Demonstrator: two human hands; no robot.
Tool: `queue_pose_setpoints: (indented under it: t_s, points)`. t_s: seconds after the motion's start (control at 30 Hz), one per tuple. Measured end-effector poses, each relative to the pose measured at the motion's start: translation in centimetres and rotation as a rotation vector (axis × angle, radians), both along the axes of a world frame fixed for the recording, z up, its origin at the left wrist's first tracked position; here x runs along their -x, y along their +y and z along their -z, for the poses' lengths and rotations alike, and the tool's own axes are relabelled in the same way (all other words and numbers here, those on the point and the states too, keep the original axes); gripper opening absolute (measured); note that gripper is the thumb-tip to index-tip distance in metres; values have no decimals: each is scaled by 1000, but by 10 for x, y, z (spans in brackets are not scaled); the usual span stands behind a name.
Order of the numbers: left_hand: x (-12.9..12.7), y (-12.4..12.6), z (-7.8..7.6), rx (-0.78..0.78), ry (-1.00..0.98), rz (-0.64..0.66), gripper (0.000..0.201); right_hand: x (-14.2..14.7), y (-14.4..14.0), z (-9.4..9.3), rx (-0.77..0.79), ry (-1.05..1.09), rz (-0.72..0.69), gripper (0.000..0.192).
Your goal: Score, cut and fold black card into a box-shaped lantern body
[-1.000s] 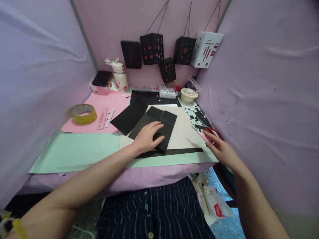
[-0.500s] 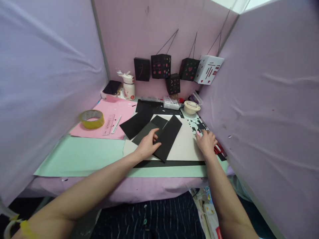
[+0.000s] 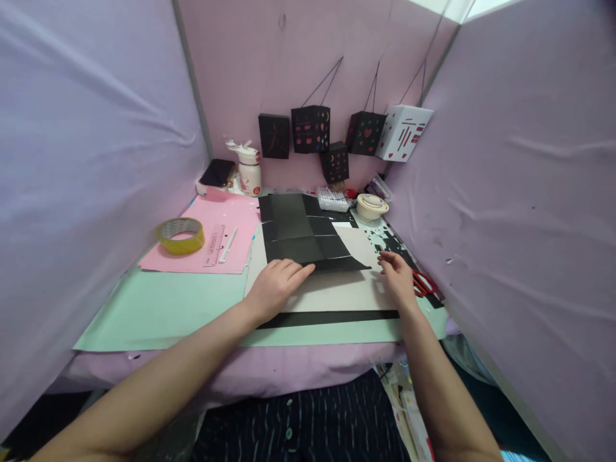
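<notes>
A creased sheet of black paper (image 3: 293,224) with several slits lies unfolded over the white board (image 3: 346,289). My left hand (image 3: 276,289) is at the sheet's near edge, its fingers closed on that edge, which is slightly raised. The thumb is partly hidden. At the right side of the board, my right hand (image 3: 397,273) is loosely bent with thumb and fingers a little apart, and I see nothing in it. It is close to small black paper scraps (image 3: 385,240) and to red-handled scissors (image 3: 423,282).
On the left, a roll of yellow tape (image 3: 180,237), a ruler (image 3: 214,247) and a white pen-like tool (image 3: 228,245) lie on pink paper (image 3: 187,263). A bottle (image 3: 249,173) and tape rolls (image 3: 371,206) stand at the back. Decorated black boxes (image 3: 310,129) hang above.
The folded black paper has been opened out flat and now reaches farther back on the table. My left hand has shifted to its near edge. The right hand has barely moved; the scissors show more.
</notes>
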State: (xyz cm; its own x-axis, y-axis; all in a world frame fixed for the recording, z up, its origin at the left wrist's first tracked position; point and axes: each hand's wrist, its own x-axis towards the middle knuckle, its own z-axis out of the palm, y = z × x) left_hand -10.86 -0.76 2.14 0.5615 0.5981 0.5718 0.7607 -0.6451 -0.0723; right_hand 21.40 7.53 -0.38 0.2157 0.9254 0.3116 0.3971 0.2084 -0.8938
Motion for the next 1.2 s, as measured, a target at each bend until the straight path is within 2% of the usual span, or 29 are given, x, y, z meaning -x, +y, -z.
queue_pose_setpoints:
  t_s: [0.13,0.23,0.33,0.43,0.5,0.6,0.67,0.77,0.83,0.93,1.07,1.2]
  points:
    - [10,-11,11,224,95,51,33,-37,-21,-4,64,-68,-12,30]
    - [14,-13,11,353,66,74,26,-48,-32,-9,93,-140,-40,25]
    - [13,-12,7,428,25,59,24,-45,-40,-14,52,-292,-99,23]
    - [9,-12,4,456,2,-5,22,-33,-45,-18,-9,-424,-217,23]
    - [6,-14,1,463,12,-48,20,-24,-45,-16,-36,-465,-290,22]
    - [-5,-19,-6,448,53,-100,21,-18,-38,-10,-92,-488,-322,25]
    - [-20,-22,-10,406,72,-119,23,-21,-31,-5,-131,-520,-268,26]
    - [-55,-21,-13,338,92,-92,34,-37,-19,0,-139,-621,-41,27]
    - [-79,-16,-10,348,127,-38,51,-52,-12,1,-104,-686,110,28]
    - [-103,-5,3,430,136,-86,74,-72,-7,3,-32,-753,185,26]
    - [-105,3,20,539,124,-145,79,-81,-6,11,37,-819,184,23]
    - [-99,0,25,487,86,-119,71,-75,-5,17,64,-851,195,22]
